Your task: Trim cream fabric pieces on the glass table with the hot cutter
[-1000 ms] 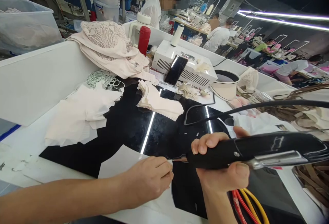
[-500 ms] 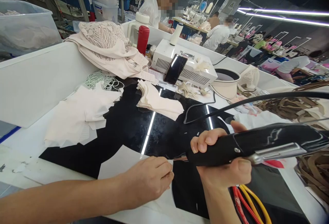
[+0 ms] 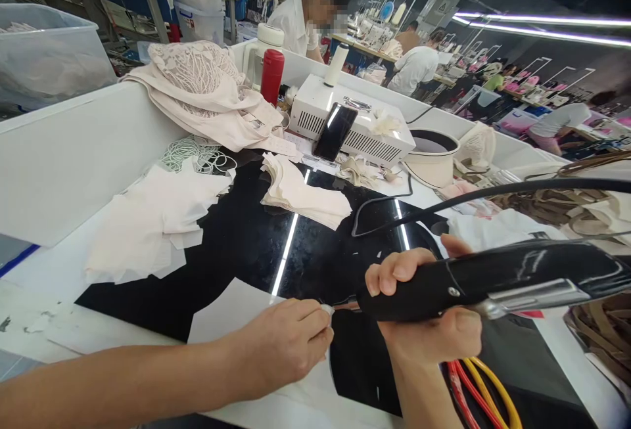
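My right hand (image 3: 428, 337) grips a black hand-held tool (image 3: 493, 281) with a silver lever along its side and a thin coppery metal tip (image 3: 348, 305). The tip points left, at the fingers of my left hand (image 3: 290, 340). Those fingers are pinched together on a small white piece (image 3: 327, 309) that looks like cloth, right at the tip. Most of it is hidden in the fingers. Beneath my left hand lies a pale sheet (image 3: 221, 311) on the glossy black surface (image 3: 236, 238). Farther back rest a stack of cream fabric pieces (image 3: 305, 192) and a larger pale pile (image 3: 142, 219).
A white vented box (image 3: 355, 120) stands behind, with a phone (image 3: 335, 132) leaning on it and a red bottle (image 3: 272, 77) beside it. Beige garments (image 3: 197, 94) heap at back left. A black cable (image 3: 493, 189) crosses the right side. Coworkers sit beyond the partition.
A bit more of the white piece shows at my left fingertips. The tool's rear end has shifted slightly downward; both hands stay almost in place.
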`<state>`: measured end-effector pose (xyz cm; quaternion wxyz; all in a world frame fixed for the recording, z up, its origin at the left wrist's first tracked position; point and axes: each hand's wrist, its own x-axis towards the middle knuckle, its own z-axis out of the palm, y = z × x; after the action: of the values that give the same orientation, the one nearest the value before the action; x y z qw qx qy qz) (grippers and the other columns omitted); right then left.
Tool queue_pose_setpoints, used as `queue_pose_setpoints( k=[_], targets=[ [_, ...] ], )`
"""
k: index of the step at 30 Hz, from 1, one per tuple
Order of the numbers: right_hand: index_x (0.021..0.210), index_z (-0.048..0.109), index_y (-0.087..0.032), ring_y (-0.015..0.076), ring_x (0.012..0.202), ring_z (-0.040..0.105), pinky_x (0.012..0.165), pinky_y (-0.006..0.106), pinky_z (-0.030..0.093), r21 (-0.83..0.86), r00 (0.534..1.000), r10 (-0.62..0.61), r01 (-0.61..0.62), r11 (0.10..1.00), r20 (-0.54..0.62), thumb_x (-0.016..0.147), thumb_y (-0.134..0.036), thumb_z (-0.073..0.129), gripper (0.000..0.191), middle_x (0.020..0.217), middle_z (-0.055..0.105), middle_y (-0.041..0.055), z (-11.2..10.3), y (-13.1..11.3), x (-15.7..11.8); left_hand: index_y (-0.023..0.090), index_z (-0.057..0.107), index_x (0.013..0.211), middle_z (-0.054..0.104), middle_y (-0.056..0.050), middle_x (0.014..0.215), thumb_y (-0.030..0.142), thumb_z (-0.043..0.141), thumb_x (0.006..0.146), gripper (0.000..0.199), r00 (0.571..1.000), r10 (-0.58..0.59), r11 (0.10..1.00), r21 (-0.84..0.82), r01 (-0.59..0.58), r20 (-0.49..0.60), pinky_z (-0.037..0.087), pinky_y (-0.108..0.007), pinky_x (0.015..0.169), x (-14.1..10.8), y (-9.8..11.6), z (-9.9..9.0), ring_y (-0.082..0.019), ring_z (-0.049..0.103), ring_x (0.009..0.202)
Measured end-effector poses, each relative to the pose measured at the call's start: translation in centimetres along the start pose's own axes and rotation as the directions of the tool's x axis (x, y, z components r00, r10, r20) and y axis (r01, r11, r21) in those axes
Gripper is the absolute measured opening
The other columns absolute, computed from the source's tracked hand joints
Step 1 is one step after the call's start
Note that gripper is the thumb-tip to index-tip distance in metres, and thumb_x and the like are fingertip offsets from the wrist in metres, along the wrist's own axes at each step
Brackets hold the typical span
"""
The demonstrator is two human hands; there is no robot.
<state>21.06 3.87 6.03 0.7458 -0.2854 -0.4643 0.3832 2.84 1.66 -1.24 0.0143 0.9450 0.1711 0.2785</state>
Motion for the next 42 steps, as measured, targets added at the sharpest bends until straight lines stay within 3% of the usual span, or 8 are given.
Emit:
queue_pose_setpoints(
  k=[11, 25, 29, 34, 42],
  targets=[
    [0.12, 0.065, -0.03, 0.0123, 0.05, 0.053, 0.044, 0.025, 0.049, -0.016, 1.0, -0.01, 0.01, 1.0, -0.003, 0.077, -0.045, 0.083, 0.049, 0.073, 0.066, -0.0062, 0.0, -0.2, 0.1, 0.009, 0.065, 0.108, 0.063, -0.005, 0.092, 0.011, 0.056, 0.105, 0.01, 0.997, 0.017, 1.0, -0.017, -0.015, 0.079, 0.055, -0.029, 0.075, 0.0, -0.2, -0.3, -0.018, 0.064, 0.09],
    [0.116, 0.065, -0.028, 0.0132, 0.049, 0.055, 0.042, 0.027, 0.049, -0.073, 0.998, -0.033, 0.029, 0.997, -0.046, 0.073, -0.05, 0.087, 0.052, 0.071, 0.066, -0.0065, 0.3, 0.3, -0.6, 0.009, 0.066, 0.108, 0.062, -0.005, 0.092, 0.008, 0.057, 0.102, 0.011, 0.998, -0.018, 1.0, 0.014, 0.017, 0.058, 0.047, -0.03, 0.064, -0.5, 0.3, 0.2, -0.019, 0.062, 0.085],
    [0.115, 0.062, -0.028, 0.0134, 0.048, 0.055, 0.043, 0.027, 0.05, -0.107, 0.998, -0.043, 0.039, 0.994, -0.035, 0.074, -0.053, 0.085, 0.052, 0.07, 0.066, -0.007, 0.5, 0.4, -0.7, 0.007, 0.067, 0.111, 0.066, -0.01, 0.105, 0.005, 0.06, 0.097, 0.016, 0.997, -0.023, 0.999, 0.041, 0.02, 0.076, 0.052, -0.031, 0.072, -1.0, 0.7, 0.7, -0.021, 0.064, 0.094],
    [0.116, 0.061, -0.028, 0.0131, 0.047, 0.057, 0.043, 0.027, 0.049, -0.114, 0.998, -0.05, 0.046, 0.992, -0.033, 0.076, -0.054, 0.084, 0.052, 0.071, 0.066, -0.007, 0.6, 0.6, -0.8, 0.004, 0.068, 0.119, 0.068, -0.017, 0.128, 0.001, 0.056, 0.096, 0.025, 0.999, -0.002, 0.995, 0.099, -0.001, 0.033, 0.058, -0.032, 0.084, -1.3, 1.0, 0.7, -0.024, 0.066, 0.109],
    [0.111, 0.067, -0.027, 0.0127, 0.047, 0.057, 0.043, 0.026, 0.051, -0.058, 0.997, -0.043, 0.039, 0.998, -0.059, 0.072, -0.051, 0.088, 0.051, 0.07, 0.069, -0.0068, 0.7, 0.5, -0.7, 0.005, 0.071, 0.116, 0.074, -0.017, 0.121, 0.005, 0.055, 0.099, 0.024, 0.999, -0.028, 0.99, 0.138, 0.032, -0.027, 0.061, -0.033, 0.078, -1.2, 1.2, 0.4, -0.024, 0.07, 0.102]
  ],
)
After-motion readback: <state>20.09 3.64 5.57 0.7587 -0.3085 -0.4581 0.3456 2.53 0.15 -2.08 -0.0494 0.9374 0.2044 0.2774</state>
